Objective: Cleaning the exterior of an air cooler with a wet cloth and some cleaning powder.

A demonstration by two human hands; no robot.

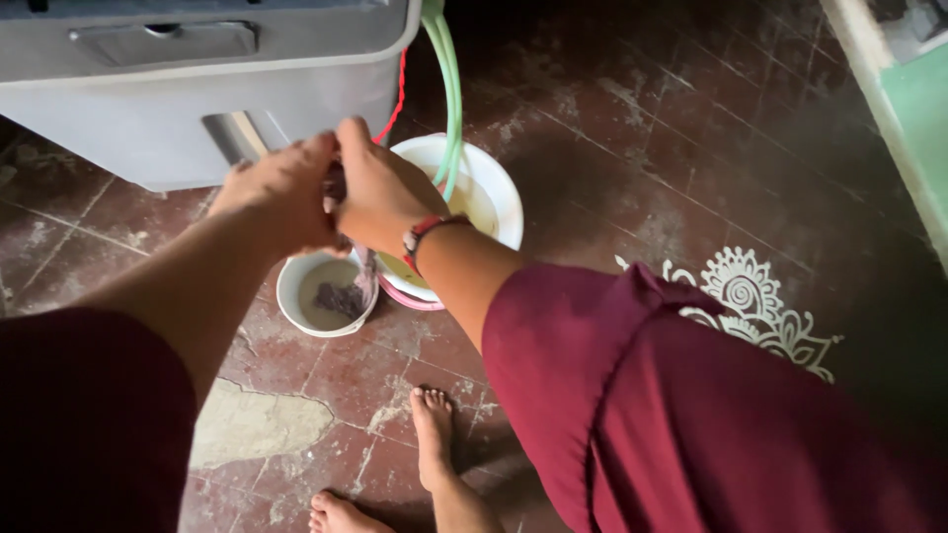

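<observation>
With the left hand (281,192) and right hand (380,192) both clenched on the wet mauve cloth (363,268), the grip is best kept directly above the small white round plastic bowl (294,296) so drips land inside it.

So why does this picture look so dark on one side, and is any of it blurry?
Head view: light falls on the left hand, right hand and white bucket; the tiled floor at the upper right sinks into shadow. The wrung cloth over the small bowl is slightly soft; no glare.
</observation>
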